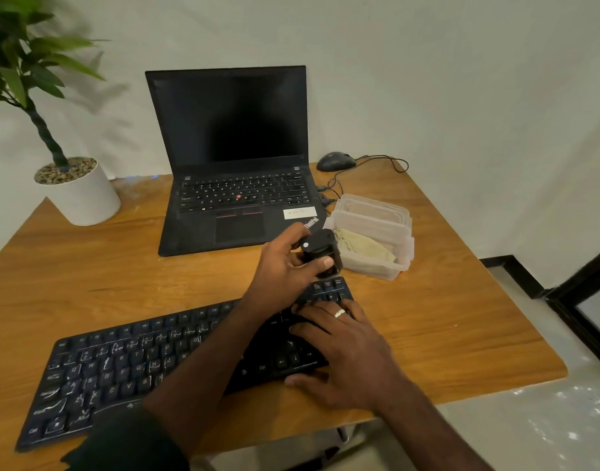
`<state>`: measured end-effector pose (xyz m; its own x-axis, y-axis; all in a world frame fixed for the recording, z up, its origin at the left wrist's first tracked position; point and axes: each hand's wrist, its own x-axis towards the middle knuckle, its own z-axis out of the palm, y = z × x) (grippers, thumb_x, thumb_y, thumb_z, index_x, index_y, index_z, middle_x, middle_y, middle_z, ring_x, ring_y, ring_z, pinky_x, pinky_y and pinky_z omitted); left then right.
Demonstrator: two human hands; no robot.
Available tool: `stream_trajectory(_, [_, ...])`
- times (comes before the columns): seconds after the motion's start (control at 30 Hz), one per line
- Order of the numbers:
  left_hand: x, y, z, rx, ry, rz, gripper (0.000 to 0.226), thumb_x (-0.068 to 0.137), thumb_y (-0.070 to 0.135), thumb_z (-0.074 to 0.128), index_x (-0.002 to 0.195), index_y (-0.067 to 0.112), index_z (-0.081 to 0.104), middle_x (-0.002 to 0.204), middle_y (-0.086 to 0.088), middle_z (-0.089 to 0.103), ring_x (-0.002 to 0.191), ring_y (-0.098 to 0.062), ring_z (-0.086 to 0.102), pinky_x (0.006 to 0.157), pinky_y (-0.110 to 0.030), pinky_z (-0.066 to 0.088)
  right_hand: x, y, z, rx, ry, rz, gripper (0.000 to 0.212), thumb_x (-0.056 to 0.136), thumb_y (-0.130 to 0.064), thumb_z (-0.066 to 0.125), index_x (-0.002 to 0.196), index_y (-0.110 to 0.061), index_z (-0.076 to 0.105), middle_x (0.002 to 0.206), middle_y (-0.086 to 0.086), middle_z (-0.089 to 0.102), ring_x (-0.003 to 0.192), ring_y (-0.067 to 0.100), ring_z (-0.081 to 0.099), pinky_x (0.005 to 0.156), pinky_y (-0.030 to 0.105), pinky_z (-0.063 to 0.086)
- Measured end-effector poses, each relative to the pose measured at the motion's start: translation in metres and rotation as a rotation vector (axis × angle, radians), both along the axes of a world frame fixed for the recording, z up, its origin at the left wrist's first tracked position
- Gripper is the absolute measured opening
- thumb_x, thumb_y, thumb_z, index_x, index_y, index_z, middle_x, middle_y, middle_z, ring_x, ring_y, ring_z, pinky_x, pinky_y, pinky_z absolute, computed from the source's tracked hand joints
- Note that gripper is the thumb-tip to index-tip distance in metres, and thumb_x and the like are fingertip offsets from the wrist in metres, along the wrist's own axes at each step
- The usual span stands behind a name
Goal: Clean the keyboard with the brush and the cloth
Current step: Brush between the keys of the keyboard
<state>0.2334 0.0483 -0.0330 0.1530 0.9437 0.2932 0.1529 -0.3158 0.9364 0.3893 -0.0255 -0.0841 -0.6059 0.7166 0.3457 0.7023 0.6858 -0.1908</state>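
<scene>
Keyboard [121, 365], black with pale legends, lies slantwise across the near part of a wooden table [444, 300], its left end at the table's front edge and its right end reaching toward a clear plastic container [376, 229]. White smears mark many of the keys on the left half. The right hand [342, 345] lies flat on the keyboard's right end, fingers spread and relaxed over the keys, a ring on one finger. The left hand [285, 266] crosses over in front of it and grips a small black brush [317, 251] just above the keyboard's far right corner; the brush is blurred and its bristles cannot be made out. In the container lies a pale cloth [366, 246], partly hidden behind the brush. Behind stands an open black laptop [230, 147] with a dark screen, a wired mouse [336, 161] to its right, a potted plant [77, 192] at the left. Plain pale walls close the corner; a light floor shows at the right.
</scene>
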Motion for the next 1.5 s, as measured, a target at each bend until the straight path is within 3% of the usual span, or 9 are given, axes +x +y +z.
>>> stream_trajectory(0.17, [-0.028,-0.006,-0.006,-0.039,0.145,-0.019,0.024,0.084,0.006,0.076,0.095,0.011,0.056,0.093,-0.005,0.068,0.085,-0.020,0.073,0.070,-0.032,0.060,0.000,-0.001,0.001,-0.004,-0.011,0.005,0.064,0.083,-0.078,0.054,0.125,-0.030,0.060,0.137,-0.009,0.056,0.129,0.014,0.049,0.109,0.045,0.037])
stream_trajectory(0.27, [-0.052,-0.004,0.002,0.003,0.246,0.036,0.026,0.081,0.006,0.078,0.097,0.011,0.059,0.096,-0.003,0.068,0.087,-0.014,0.072,0.073,-0.021,0.058,0.000,-0.001,0.000,-0.001,-0.026,-0.002,0.065,0.082,-0.078,0.054,0.127,-0.031,0.058,0.142,-0.010,0.054,0.131,0.013,0.047,0.110,0.045,0.035])
stream_trajectory(0.77, [-0.013,0.012,-0.007,-0.042,0.078,-0.082,0.026,0.085,0.003,0.075,0.100,0.001,0.053,0.096,-0.015,0.064,0.080,-0.021,0.068,0.068,-0.039,0.058,0.002,-0.003,-0.001,0.019,0.043,0.029,0.058,0.087,-0.075,0.055,0.121,-0.029,0.064,0.141,-0.007,0.054,0.133,0.016,0.047,0.109,0.043,0.036])
stream_trajectory(0.9, [-0.040,0.009,-0.005,-0.011,0.234,-0.065,0.025,0.083,0.009,0.078,0.098,0.009,0.057,0.091,0.000,0.066,0.079,-0.008,0.068,0.066,-0.024,0.055,0.004,-0.003,-0.002,0.021,0.064,0.018,0.056,0.084,-0.075,0.058,0.118,-0.031,0.065,0.135,-0.010,0.058,0.128,0.012,0.050,0.108,0.043,0.037])
stream_trajectory(1.03, [-0.070,0.007,-0.008,0.035,0.306,0.051,0.027,0.081,0.010,0.080,0.093,0.008,0.056,0.086,-0.003,0.064,0.070,-0.006,0.064,0.062,-0.016,0.049,0.004,-0.002,-0.002,0.016,0.061,0.006,0.056,0.081,-0.076,0.060,0.117,-0.033,0.065,0.132,-0.012,0.059,0.125,0.011,0.052,0.108,0.043,0.037])
stream_trajectory(1.17, [-0.054,0.000,-0.008,-0.035,0.052,0.000,0.026,0.084,0.009,0.076,0.097,0.004,0.054,0.097,-0.025,0.058,0.083,-0.041,0.068,0.069,-0.049,0.061,0.004,-0.001,-0.003,-0.006,0.069,0.006,0.057,0.081,-0.076,0.060,0.117,-0.032,0.067,0.133,-0.011,0.059,0.126,0.012,0.052,0.108,0.044,0.038])
stream_trajectory(1.3, [-0.020,0.002,-0.002,-0.023,0.150,-0.063,0.025,0.084,0.002,0.075,0.099,0.003,0.054,0.094,-0.006,0.065,0.075,-0.014,0.073,0.061,-0.024,0.058,0.005,-0.001,-0.003,-0.001,0.081,0.012,0.057,0.083,-0.075,0.060,0.115,-0.029,0.068,0.132,-0.010,0.061,0.126,0.012,0.052,0.106,0.041,0.036])
stream_trajectory(1.4, [-0.012,0.006,0.002,0.018,0.206,-0.034,0.027,0.082,0.003,0.077,0.095,0.010,0.056,0.091,-0.001,0.067,0.079,-0.007,0.072,0.066,-0.020,0.057,0.005,-0.002,-0.003,-0.002,0.075,0.011,0.057,0.084,-0.075,0.058,0.115,-0.030,0.068,0.132,-0.010,0.061,0.126,0.012,0.052,0.107,0.041,0.034])
stream_trajectory(1.5, [-0.017,0.004,-0.001,-0.007,0.136,-0.005,0.024,0.084,-0.002,0.074,0.093,0.007,0.053,0.086,-0.001,0.061,0.059,-0.001,0.062,0.054,-0.013,0.048,0.005,-0.002,-0.003,-0.003,0.082,0.008,0.057,0.083,-0.075,0.059,0.115,-0.030,0.068,0.132,-0.011,0.060,0.126,0.012,0.052,0.107,0.041,0.034])
